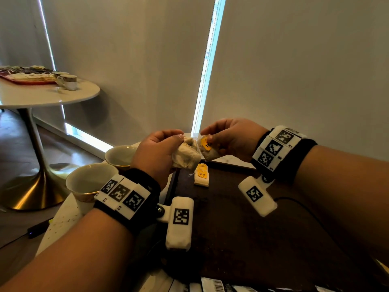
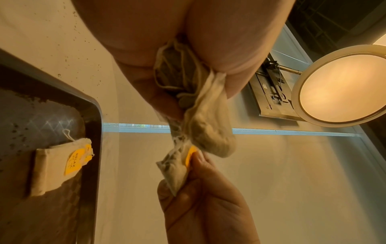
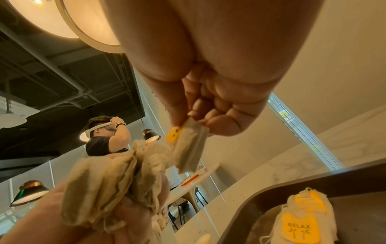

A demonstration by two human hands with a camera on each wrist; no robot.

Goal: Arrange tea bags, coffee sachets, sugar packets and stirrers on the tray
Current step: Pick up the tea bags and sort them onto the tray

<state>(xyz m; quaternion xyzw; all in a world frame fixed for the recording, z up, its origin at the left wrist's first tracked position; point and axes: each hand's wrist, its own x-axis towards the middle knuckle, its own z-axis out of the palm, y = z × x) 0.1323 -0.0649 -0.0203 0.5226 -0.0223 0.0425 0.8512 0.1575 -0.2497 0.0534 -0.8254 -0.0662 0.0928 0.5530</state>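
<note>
Left hand [image 1: 156, 151] grips a bunch of tea bags [image 1: 185, 154]; right hand [image 1: 230, 138] pinches one tea bag [image 1: 207, 149] by its yellow tag, both above the tray's [image 1: 242, 218] far edge. Peel slowly so strings don't snag, then lay it beside the placed bag [image 1: 201, 174].

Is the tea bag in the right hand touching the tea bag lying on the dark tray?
Apart. The head view shows the right hand pinching its tea bag in the air, above the tea bag lying on the tray.
</note>
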